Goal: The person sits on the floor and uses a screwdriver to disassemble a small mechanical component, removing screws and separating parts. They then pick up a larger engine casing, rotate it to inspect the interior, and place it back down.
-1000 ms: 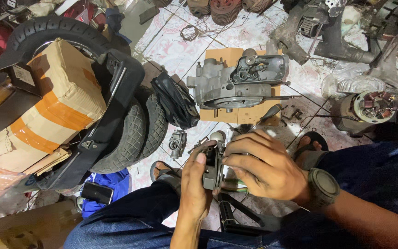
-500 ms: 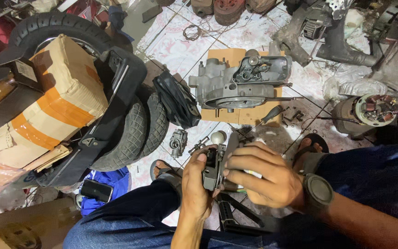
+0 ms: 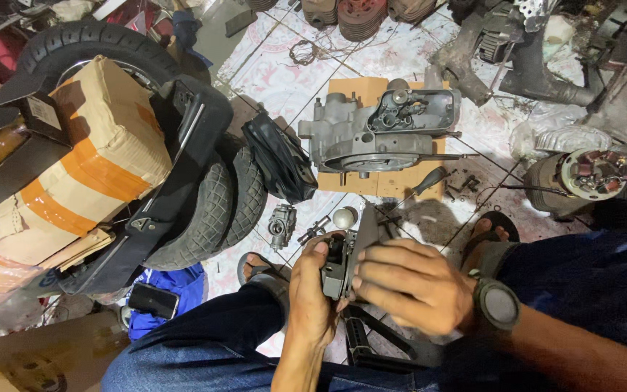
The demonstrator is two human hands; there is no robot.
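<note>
Head view, workshop floor seen past the person's knees; left hand (image 3: 312, 294) closed around a small grey metal engine part (image 3: 341, 265), thumb and fingers on its left side; right hand (image 3: 409, 284) closed on the same part from the right, fingers curled over its dark flat plate; the part is held between both hands above the lap, just below the middle of the view; one dark wristwatch (image 3: 498, 305) on the right wrist; two sandalled feet — one (image 3: 257, 267) left of the hands, one (image 3: 493, 231) to their right; on the tiled floor (image 3: 284, 76) one grey engine crankcase (image 3: 371, 134) rests on one flat sheet of cardboard (image 3: 361, 181); one screwdriver with a black handle (image 3: 428, 181) lies at the sheet's lower edge; one small carburettor (image 3: 282, 225) lies near the left foot; two black tyres (image 3: 223, 210) lean side by side, a third (image 3: 85, 43) stands behind one taped cardboard box (image 3: 92, 145); one stator with copper coils (image 3: 595, 173) — far right
</note>
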